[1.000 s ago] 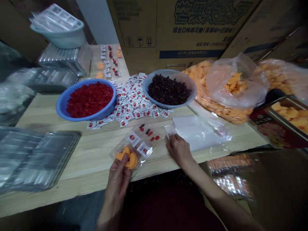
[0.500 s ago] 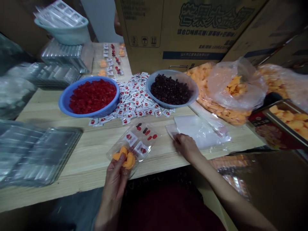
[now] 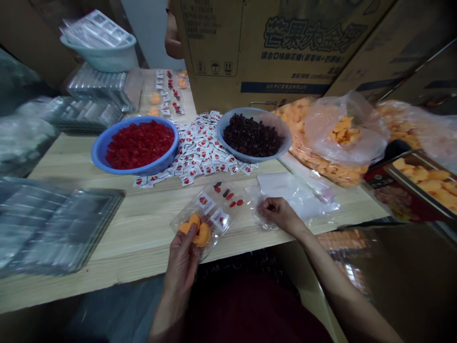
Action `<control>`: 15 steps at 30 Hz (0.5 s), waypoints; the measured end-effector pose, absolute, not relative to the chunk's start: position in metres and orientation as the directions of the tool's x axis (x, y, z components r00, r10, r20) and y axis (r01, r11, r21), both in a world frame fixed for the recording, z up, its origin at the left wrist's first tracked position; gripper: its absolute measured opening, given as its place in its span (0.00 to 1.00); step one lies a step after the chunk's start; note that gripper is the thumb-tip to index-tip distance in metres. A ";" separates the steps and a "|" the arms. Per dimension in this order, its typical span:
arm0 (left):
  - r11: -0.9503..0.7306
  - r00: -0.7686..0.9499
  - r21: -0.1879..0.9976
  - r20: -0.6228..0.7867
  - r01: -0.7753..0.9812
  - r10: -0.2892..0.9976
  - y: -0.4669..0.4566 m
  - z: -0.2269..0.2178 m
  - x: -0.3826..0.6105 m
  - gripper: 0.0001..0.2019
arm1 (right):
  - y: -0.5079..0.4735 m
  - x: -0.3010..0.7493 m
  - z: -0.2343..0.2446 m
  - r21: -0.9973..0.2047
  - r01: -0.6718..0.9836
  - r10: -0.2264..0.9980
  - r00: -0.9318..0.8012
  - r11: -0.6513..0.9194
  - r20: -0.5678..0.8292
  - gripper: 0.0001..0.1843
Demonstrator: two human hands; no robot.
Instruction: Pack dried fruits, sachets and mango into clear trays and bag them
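My left hand (image 3: 183,259) grips the near end of a clear plastic tray (image 3: 210,214) on the wooden table (image 3: 143,228). The tray holds orange fruit pieces (image 3: 196,231), two small sachets and a few red and dark bits. My right hand (image 3: 280,213) pinches a thin clear plastic bag (image 3: 262,212), lifted off the stack of clear bags (image 3: 293,193) just right of the tray.
A blue bowl of red candied fruit (image 3: 137,143), a pile of small sachets (image 3: 202,150) and a bowl of dark dried fruit (image 3: 253,136) stand behind. Bags of orange pieces (image 3: 339,138) lie at right, stacked clear trays (image 3: 53,228) at left, cardboard boxes (image 3: 264,47) behind. Another person's arm (image 3: 173,38) shows far back.
My right hand has pulled one clear bag off the stack toward the tray. My left hand keeps its hold on the tray.
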State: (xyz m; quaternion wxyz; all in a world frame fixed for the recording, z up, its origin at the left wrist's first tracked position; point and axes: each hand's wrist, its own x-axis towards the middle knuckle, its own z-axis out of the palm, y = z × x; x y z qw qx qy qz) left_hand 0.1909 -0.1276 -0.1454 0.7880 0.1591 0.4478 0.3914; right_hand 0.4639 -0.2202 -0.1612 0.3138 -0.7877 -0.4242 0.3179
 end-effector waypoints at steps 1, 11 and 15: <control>0.643 0.301 0.609 -0.574 -0.464 0.761 -0.129 -0.145 0.195 0.17 | -0.223 0.464 -0.158 -0.810 0.417 0.874 0.433 -0.413 -0.223 0.13; 0.611 0.383 0.747 -0.501 -0.260 0.776 -0.156 -0.155 0.219 0.21 | -0.250 0.461 -0.144 -0.963 0.130 0.771 0.629 -0.236 -0.104 0.11; 0.614 0.376 0.771 -0.525 -0.171 0.764 -0.164 -0.153 0.217 0.21 | -0.256 0.452 -0.146 -0.969 0.164 0.773 0.633 -0.187 -0.042 0.07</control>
